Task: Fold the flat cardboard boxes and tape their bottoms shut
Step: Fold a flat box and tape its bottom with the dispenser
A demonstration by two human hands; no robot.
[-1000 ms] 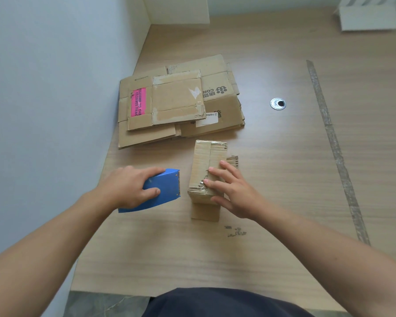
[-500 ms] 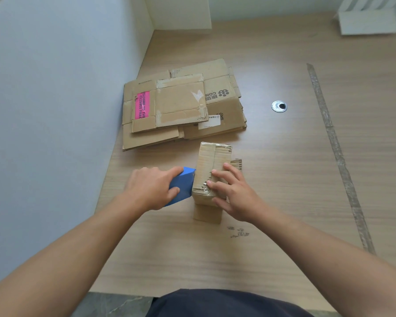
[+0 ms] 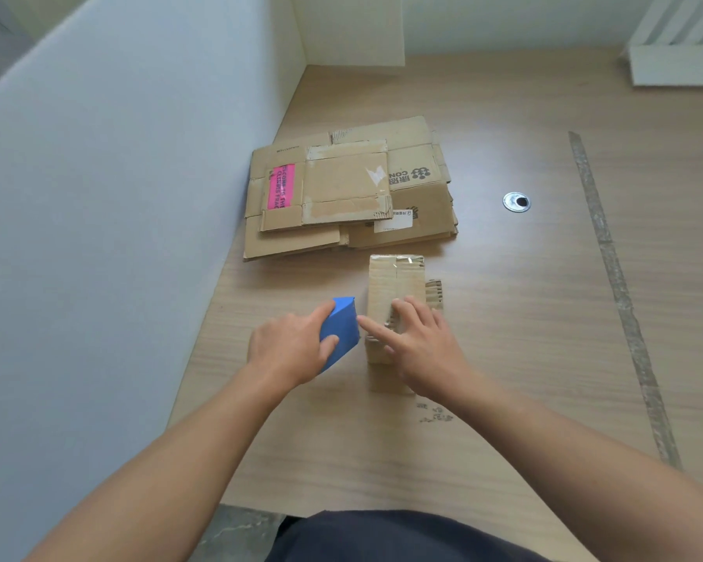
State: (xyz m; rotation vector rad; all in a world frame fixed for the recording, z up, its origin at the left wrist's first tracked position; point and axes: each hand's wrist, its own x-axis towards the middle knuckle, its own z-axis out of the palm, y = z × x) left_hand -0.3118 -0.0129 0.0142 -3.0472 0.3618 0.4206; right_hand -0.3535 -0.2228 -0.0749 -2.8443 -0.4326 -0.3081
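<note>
The left hand grips a blue wedge-shaped plastic tape dispenser. The right hand lies open, fingers spread flat on a small folded brown cardboard box. The box stands on the wooden counter just right of the dispenser, its long axis running away from the person, with the right hand nearer. A stack of flat cardboard boxes lies beyond. A second ago the dispenser sat further left; the right forefinger now reaches toward it.
</note>
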